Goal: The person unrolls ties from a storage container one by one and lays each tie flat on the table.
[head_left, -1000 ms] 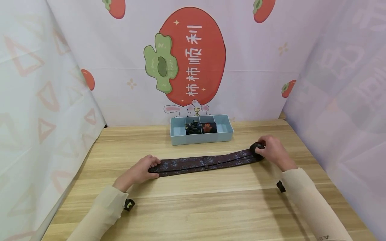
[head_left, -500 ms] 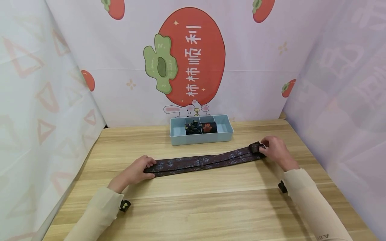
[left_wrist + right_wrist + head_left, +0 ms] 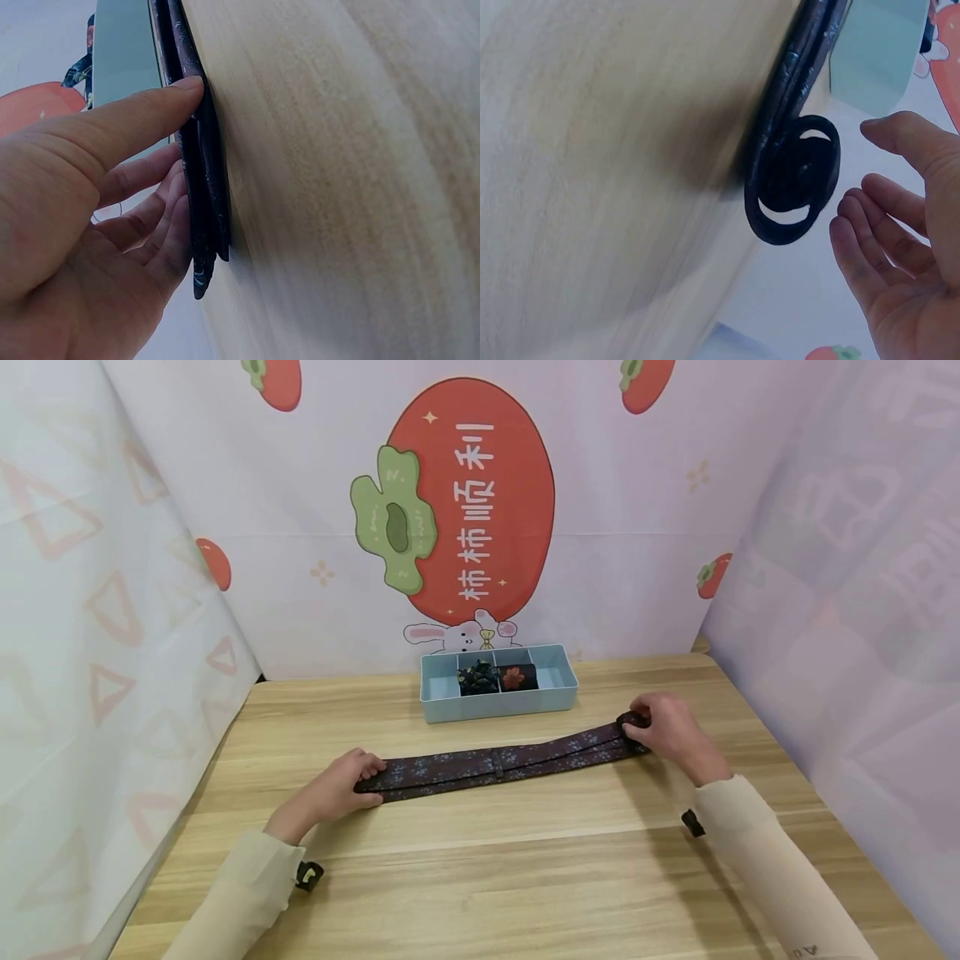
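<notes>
Necktie [image 3: 450,770] lies stretched across the tabletop [image 3: 487,893], its right end wound into a roll [image 3: 789,180]. Judging by that, you're partway through rolling it up. Your left hand [image 3: 341,789] pinches the flat end between thumb and fingers; your right hand [image 3: 671,731] is at the roll, thumb and fingers spread. From the head camera those fingertips seem to touch it, but the right wrist view shows a gap, plus slack openings around the dark core. The next move probably calls for regripping, snugging those coils and turning them leftward. Beyond, the blue tray [image 3: 499,706] holds a crumpled bundle [image 3: 477,678] and a red-flowered bundle [image 3: 517,677] in its middle compartments.
</notes>
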Demonstrator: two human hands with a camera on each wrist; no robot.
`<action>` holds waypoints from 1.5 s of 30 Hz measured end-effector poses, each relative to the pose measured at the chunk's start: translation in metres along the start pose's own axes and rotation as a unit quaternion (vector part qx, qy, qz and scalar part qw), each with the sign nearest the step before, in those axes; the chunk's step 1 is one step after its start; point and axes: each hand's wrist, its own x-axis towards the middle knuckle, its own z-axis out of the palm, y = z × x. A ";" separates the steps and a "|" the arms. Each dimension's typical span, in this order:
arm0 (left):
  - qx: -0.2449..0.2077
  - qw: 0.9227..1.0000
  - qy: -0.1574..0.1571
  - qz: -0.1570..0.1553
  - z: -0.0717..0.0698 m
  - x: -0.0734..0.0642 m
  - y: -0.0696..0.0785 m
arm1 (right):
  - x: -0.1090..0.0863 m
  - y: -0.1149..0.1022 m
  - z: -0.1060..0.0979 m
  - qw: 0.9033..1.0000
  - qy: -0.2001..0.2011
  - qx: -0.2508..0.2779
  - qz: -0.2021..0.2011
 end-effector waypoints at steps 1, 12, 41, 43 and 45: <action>0.000 1.000 0.001 -0.002 0.000 0.000 -0.001 | 0.001 -0.001 0.001 1.000 -0.002 0.000 -0.002; 0.000 1.000 0.008 -0.002 -0.001 -0.005 -0.008 | 0.010 0.001 0.012 1.000 -0.014 -0.020 0.019; 0.001 1.000 0.002 -0.009 -0.005 -0.008 -0.012 | 0.003 0.027 -0.007 0.996 0.042 0.026 0.077; 0.002 1.000 0.003 -0.009 -0.005 -0.009 -0.012 | 0.001 0.031 -0.010 0.994 0.046 0.035 0.088; 0.004 1.000 0.005 -0.005 -0.005 -0.009 -0.013 | -0.002 0.037 -0.010 0.993 0.048 0.042 0.102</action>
